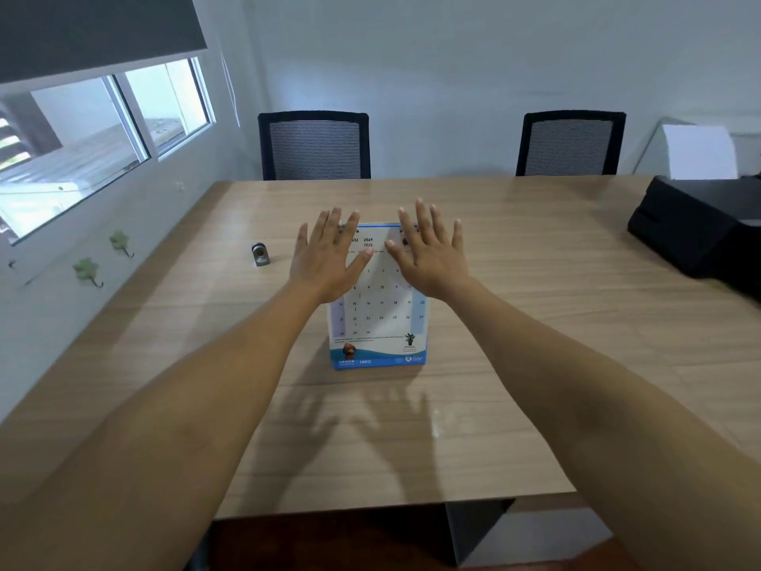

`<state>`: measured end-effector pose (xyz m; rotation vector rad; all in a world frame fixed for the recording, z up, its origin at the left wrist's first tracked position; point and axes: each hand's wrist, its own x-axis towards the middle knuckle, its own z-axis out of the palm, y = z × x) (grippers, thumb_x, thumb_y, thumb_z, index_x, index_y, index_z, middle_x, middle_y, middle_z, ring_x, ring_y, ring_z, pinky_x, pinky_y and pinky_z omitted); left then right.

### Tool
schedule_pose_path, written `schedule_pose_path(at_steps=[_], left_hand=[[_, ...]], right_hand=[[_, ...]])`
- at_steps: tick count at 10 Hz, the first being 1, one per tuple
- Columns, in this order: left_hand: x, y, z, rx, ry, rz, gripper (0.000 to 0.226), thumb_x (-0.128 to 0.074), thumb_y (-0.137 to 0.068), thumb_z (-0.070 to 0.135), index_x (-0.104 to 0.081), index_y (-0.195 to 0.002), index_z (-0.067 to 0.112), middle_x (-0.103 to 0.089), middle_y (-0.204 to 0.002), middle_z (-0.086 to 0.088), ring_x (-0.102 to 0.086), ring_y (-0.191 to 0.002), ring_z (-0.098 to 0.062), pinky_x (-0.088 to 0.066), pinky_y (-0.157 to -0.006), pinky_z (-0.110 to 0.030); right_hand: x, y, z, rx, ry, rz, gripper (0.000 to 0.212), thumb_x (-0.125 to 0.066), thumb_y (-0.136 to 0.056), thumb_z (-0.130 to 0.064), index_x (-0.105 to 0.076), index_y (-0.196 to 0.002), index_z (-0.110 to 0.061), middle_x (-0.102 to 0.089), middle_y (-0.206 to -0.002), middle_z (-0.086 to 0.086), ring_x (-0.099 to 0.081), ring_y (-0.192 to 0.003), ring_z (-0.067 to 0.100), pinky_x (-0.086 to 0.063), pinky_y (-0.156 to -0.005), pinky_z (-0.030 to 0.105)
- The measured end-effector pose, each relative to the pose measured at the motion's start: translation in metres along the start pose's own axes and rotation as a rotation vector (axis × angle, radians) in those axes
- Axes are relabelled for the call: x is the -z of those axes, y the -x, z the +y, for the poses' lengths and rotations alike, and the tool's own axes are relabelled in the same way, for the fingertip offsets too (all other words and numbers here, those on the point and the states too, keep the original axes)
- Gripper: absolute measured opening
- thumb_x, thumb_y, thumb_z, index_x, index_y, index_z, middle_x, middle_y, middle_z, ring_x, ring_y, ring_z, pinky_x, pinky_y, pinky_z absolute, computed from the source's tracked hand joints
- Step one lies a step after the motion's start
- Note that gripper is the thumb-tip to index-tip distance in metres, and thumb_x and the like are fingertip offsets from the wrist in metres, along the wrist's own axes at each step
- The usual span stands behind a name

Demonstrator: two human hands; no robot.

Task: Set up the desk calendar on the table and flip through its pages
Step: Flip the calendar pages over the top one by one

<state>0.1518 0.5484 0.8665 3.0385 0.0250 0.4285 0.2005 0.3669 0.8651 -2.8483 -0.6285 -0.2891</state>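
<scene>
The desk calendar [381, 319] stands upright on the wooden table [535, 323], its white date grid and blue bottom band facing me. My left hand [327, 257] is spread flat, palm down, in front of the calendar's upper left part. My right hand [430, 251] is spread the same way over the upper right part. Both hands hold nothing, and their fingers are apart. The hands hide the top corners and part of the heading; whether they touch the page I cannot tell.
A small grey metal object [260, 254] sits on the table left of the calendar. A black printer [700, 228] with white paper occupies the right edge. Two black mesh chairs [315, 146] [570, 144] stand at the far side. A window wall runs along the left.
</scene>
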Motion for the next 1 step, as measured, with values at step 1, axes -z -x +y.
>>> schedule_pose_path(at_steps=[1], left_hand=[[-0.0187, 0.0246, -0.0004, -0.051, -0.031, 0.122, 0.072, -0.019, -0.095, 0.058, 0.011, -0.152, 0.026, 0.014, -0.163, -0.003, 0.012, -0.151, -0.019, 0.005, -0.121, -0.045]], right_hand=[[-0.0209, 0.0239, 0.0006, 0.027, 0.029, 0.075, 0.070, -0.010, -0.094, -0.061, 0.015, -0.151, -0.029, 0.023, -0.160, -0.001, 0.022, -0.148, 0.020, 0.014, -0.118, 0.049]])
